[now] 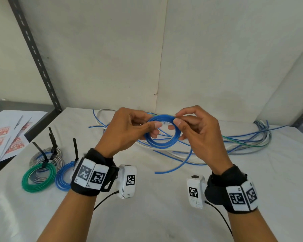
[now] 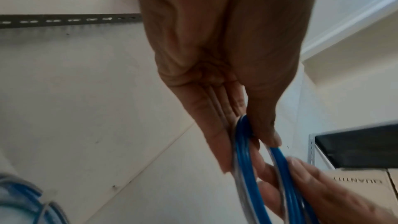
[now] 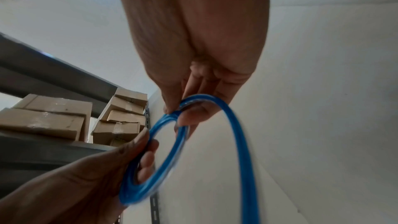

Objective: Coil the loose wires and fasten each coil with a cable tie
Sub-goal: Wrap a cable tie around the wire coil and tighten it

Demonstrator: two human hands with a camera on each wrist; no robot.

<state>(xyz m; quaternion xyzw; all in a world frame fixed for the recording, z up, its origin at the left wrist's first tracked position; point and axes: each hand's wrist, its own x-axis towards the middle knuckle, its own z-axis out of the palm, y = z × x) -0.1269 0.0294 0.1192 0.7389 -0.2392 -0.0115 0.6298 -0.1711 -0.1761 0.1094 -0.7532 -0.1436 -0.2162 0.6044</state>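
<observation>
Above the middle of the surface point(image 1: 147, 215), both hands are winding a blue coil point(image 1: 160, 132), left hand point(image 1: 128, 130) gripping one side, right hand point(image 1: 198, 131) pinching its top; next, probably, winding in the loose tail point(image 1: 175, 165), then tying.

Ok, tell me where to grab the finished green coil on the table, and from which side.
Grip the green coil at its far edge, where the black cable tie binds the loops. Come from above: it lies flat on the table, partly overlapping the grey coils, and the tie's tail stands upright there.
</observation>
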